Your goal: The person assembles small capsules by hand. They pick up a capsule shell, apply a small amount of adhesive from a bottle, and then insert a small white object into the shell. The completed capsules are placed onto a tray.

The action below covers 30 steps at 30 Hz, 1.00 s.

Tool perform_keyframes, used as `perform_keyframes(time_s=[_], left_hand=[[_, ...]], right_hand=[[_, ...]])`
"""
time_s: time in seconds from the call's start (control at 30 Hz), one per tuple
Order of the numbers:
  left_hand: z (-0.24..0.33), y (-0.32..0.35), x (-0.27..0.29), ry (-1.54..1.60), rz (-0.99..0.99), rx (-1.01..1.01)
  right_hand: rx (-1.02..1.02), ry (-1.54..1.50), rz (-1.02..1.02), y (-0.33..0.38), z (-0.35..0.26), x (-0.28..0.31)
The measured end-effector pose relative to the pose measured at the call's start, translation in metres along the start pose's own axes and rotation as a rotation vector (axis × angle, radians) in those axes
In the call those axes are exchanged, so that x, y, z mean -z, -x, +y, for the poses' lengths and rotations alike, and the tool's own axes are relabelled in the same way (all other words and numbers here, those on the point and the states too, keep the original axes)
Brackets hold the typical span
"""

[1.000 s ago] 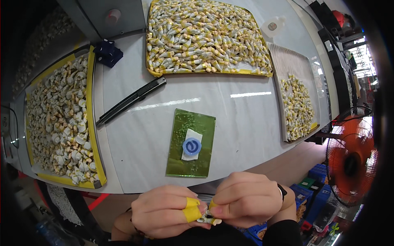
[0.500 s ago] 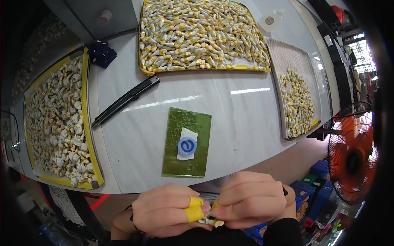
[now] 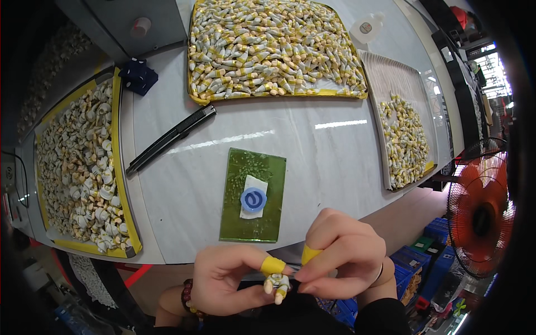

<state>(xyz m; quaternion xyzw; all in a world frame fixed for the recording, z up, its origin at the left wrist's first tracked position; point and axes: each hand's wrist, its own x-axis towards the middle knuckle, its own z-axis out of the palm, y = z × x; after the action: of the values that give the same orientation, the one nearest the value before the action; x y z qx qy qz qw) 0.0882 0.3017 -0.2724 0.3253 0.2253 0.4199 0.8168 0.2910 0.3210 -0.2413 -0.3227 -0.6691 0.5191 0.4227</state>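
Observation:
My left hand (image 3: 228, 282) is closed around a few small tapered pieces (image 3: 276, 286), grey-white with yellow bands and peach ends, just beyond the table's near edge. Yellow tape wraps one of its fingers. Beside it my right hand (image 3: 346, 254), also with yellow tape on a finger, pinches thumb and forefinger together at the pieces; what lies in that pinch is too small to make out. In front of both hands a green plate (image 3: 267, 231) rests on the table, with a white paper (image 3: 257, 182) and a small round blue dish (image 3: 246, 199) on it.
A large tray (image 3: 335, 93) at the back is full of similar banded pieces. Another tray (image 3: 130, 228) of whitish pieces stands left, a partly filled tray (image 3: 391, 72) right. A long black tool (image 3: 170, 137), dark cloth (image 3: 138, 77), white bottle (image 3: 367, 28) and orange fan (image 3: 481, 206) are around.
My left hand has turned, bringing the held pieces into fuller view with their peach ends pointing down. My right hand has lifted slightly and its forefinger and thumb now show in a pinch.

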Motion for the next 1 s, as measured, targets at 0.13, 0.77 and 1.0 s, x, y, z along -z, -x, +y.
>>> perform_keyframes(time_s=[0.13, 0.77, 1.0], left_hand=[[-0.006, 0.001, 0.003, 0.076, -0.029, 0.049], [0.126, 0.046, 0.018, -1.429, -0.026, -0.131], [0.216, -0.003, 0.064, -2.034, 0.472, -0.205]], right_hand=[[-0.023, -0.116, -0.083, 0.000, 0.006, 0.000], [-0.085, 0.154, 0.085, 0.010, -0.011, -0.001], [-0.087, 0.296, 0.163, 0.012, -0.012, 0.017]])
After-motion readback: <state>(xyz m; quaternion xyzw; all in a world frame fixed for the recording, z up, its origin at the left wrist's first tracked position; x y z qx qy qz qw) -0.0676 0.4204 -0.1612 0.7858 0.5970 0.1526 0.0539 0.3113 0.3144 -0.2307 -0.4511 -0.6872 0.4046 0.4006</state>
